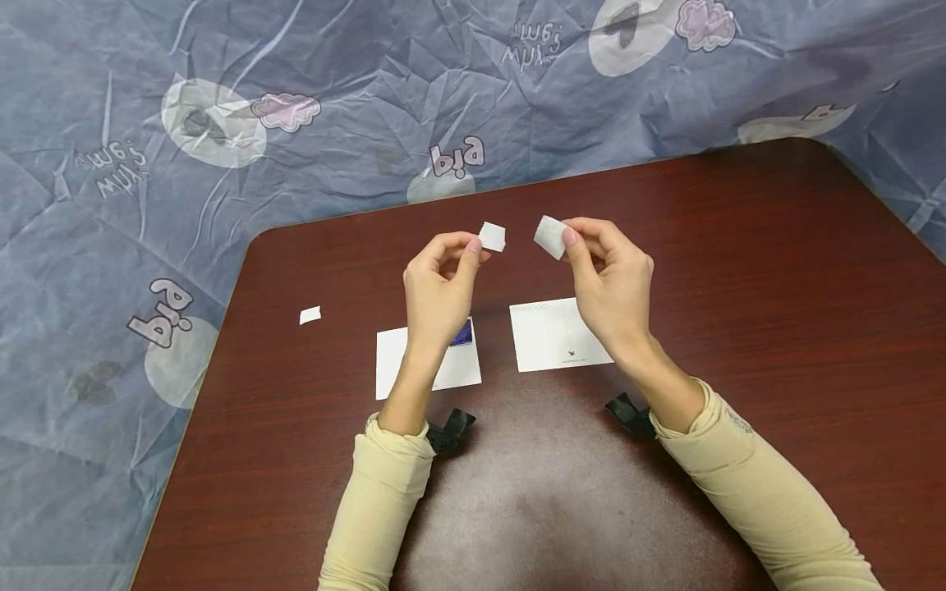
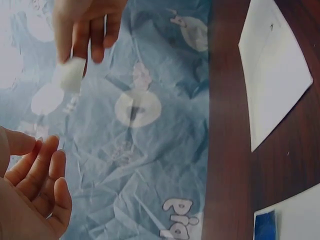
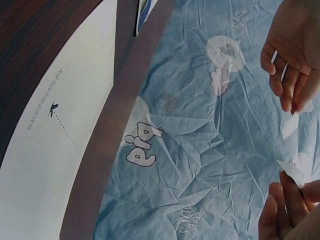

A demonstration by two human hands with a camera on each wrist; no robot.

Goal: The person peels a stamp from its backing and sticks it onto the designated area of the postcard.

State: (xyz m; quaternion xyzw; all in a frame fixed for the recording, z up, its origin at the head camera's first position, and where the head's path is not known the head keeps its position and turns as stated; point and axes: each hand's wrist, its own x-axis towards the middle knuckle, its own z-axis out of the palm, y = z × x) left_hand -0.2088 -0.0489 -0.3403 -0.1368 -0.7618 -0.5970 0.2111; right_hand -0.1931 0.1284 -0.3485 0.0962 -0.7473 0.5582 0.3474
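Both hands are raised above the table, a short gap apart. Between thumb and fingertips, my left hand (image 1: 438, 287) pinches a small white piece of paper (image 1: 493, 236) with uneven edges. My right hand (image 1: 615, 283) pinches another white piece of paper (image 1: 550, 236), slightly larger and tilted toward the first. Below the left hand lies a white card (image 1: 392, 365) with a blue-purple patch (image 1: 461, 333) at its upper right; the forearm covers part of it. A second white card (image 1: 543, 341), with a small dark bird-like print, lies under the right hand, which hides its right side.
A small white scrap (image 1: 310, 315) lies on the brown table (image 1: 776, 328) at the left. Behind the table hangs a wrinkled blue cloth (image 1: 355, 98) with printed figures. Black wrist mounts (image 1: 452, 431) stick out beside the sleeves.
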